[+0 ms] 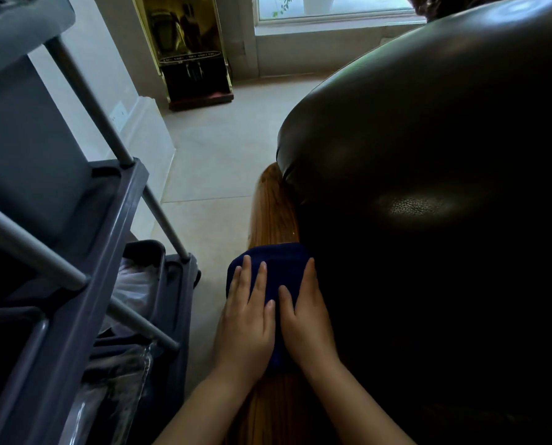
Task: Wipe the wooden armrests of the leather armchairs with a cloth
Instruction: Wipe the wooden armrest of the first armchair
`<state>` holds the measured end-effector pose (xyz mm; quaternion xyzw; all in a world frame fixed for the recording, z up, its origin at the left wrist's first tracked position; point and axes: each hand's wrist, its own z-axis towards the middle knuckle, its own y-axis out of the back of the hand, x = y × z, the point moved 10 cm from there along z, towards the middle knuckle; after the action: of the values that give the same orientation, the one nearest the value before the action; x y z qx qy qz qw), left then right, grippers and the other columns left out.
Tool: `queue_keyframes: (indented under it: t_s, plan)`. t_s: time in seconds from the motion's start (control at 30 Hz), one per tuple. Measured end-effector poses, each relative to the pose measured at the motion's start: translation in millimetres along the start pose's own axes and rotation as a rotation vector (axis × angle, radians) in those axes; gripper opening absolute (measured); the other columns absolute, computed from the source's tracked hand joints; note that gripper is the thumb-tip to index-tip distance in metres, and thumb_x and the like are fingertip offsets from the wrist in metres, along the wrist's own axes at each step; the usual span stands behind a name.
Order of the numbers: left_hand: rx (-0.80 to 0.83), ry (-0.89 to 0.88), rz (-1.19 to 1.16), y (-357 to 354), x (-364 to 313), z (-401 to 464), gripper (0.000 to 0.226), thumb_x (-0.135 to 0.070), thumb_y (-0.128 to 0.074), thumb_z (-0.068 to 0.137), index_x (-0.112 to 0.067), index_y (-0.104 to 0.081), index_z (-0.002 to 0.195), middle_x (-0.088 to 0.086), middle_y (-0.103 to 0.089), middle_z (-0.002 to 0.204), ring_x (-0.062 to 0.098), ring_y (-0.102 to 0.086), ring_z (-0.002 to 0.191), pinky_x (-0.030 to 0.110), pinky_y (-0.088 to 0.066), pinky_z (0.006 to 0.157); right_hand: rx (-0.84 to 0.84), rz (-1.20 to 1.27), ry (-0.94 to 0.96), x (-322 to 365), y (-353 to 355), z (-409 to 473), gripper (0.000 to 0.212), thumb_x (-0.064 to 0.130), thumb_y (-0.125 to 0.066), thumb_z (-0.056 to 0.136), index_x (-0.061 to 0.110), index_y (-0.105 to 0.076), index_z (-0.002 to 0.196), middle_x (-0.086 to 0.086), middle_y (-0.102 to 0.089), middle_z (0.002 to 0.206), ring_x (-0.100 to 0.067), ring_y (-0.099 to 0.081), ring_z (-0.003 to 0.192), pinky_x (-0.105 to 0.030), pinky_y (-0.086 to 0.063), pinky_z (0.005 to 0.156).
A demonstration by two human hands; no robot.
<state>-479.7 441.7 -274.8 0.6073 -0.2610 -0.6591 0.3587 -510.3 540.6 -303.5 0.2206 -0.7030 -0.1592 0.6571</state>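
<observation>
Head view: the left hand (245, 329) and right hand (306, 322) are pressing a dark blue cloth (277, 268) flat onto the wooden armrest (271, 213), fingers extended and slightly spread, not curled around it. The leather armchair (428, 187) is filling the right; a grey cart (85, 252) is standing at left.

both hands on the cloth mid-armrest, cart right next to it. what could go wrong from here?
1. The left hand works close to the grey cart; a wide stroke could knock it.
2. The right hand rides against the dark leather, so the blue cloth may smear onto it.
3. The far end of the wooden armrest could get skipped.
</observation>
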Motion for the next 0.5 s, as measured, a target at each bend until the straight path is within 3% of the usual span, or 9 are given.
queue_keyframes:
  t_s: [0.17, 0.27, 0.37, 0.5]
  plan:
    - [0.032, -0.014, -0.037, -2.9, 1.6, 16.6, 0.056, -0.024, -0.029, 0.097, -0.039, 0.011, 0.134, -0.02, 0.021, 0.147, 0.0, 0.022, 0.136, -0.002, 0.02, 0.095, 0.045, -0.03, 0.158, 19.1, -2.2, 20.5, 0.062, 0.027, -0.03, 0.098, 0.029, 0.018, 0.137, 0.011, 0.017, 0.152, 0.004, 0.012, 0.134, -0.001, 0.011, 0.098]
    - [0.047, -0.006, -0.098, -3.7, 6.9, 31.4, 0.055, -0.022, -0.029, 0.098, -0.034, 0.009, 0.136, -0.016, 0.017, 0.149, 0.001, 0.019, 0.137, -0.004, 0.018, 0.095, 0.08, -0.13, 0.292, 34.0, -5.2, 39.2, 0.057, 0.026, -0.027, 0.099, 0.028, 0.015, 0.138, 0.018, 0.022, 0.144, 0.002, 0.021, 0.133, -0.003, 0.017, 0.099]
    - [0.059, 0.006, -0.152, -3.4, 10.6, 44.0, 0.055, -0.021, -0.029, 0.098, -0.031, 0.005, 0.14, -0.01, 0.012, 0.154, 0.002, 0.015, 0.138, 0.008, 0.011, 0.106, 0.097, -0.256, 0.385, 43.1, -8.0, 57.7, 0.054, 0.028, -0.027, 0.098, 0.027, 0.001, 0.144, 0.016, 0.018, 0.146, 0.0, 0.022, 0.133, -0.017, 0.011, 0.107]
    - [0.074, 0.049, -0.235, -3.8, 15.3, 55.1, 0.055, -0.022, -0.031, 0.097, -0.038, 0.002, 0.138, -0.004, 0.007, 0.157, 0.011, 0.006, 0.143, 0.029, -0.002, 0.117, 0.095, -0.219, 0.365, 44.5, -6.4, 75.3, 0.046, 0.031, -0.034, 0.096, 0.036, -0.023, 0.141, 0.008, 0.003, 0.157, -0.003, 0.015, 0.137, -0.028, -0.003, 0.106]
